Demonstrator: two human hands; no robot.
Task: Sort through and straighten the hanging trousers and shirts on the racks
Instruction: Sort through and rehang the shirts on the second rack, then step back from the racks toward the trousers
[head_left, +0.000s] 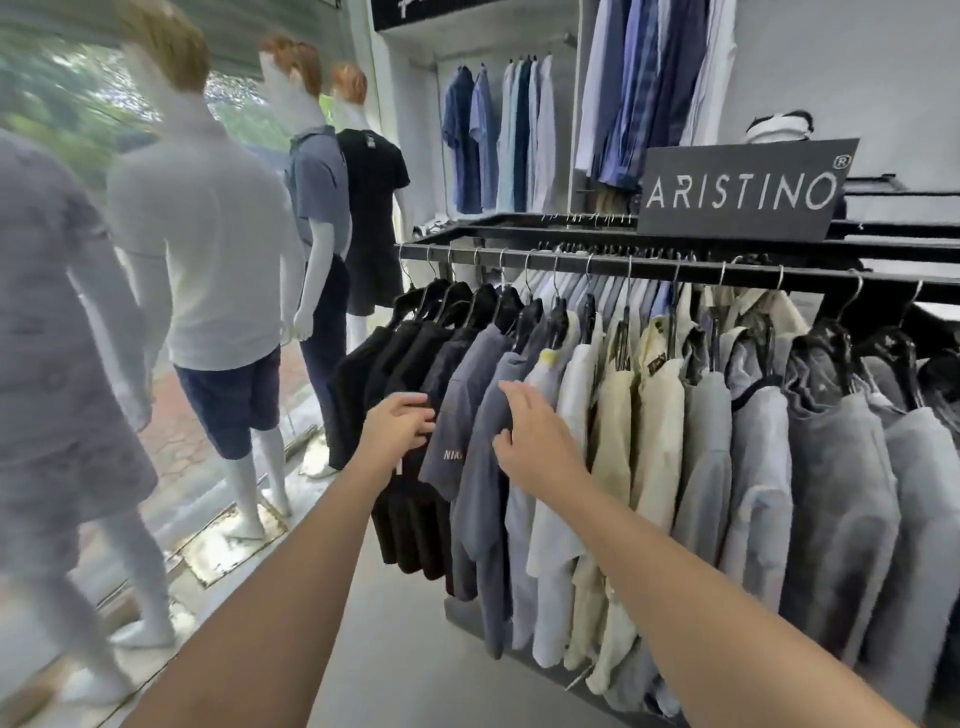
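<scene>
The rack (675, 269) carries its rail across the view from 9 o'clock to 3 o'clock. The shirts (660, 415) hang below it on hangers, close together, each with its long axis from 12 down to 6 o'clock. The black shirts (374, 374) are at the 9 o'clock end, and the cream and pale grey ones go toward 3 o'clock.

The dark grey shirt (457, 384) hangs between the two hands, at 3 o'clock from the left hand (397, 434) and at 9 o'clock from the right hand (535, 447). Both hands are about equally near to it.

The left hand has its fingers curled at the border between the black and the dark grey cloth; if it really pinches the cloth, I cannot tell. The right hand is released, with its fingers spread flat on the grey-blue shirt (485, 499) next in the row. I think the next move is to part or slide the hangers along the rail.
</scene>
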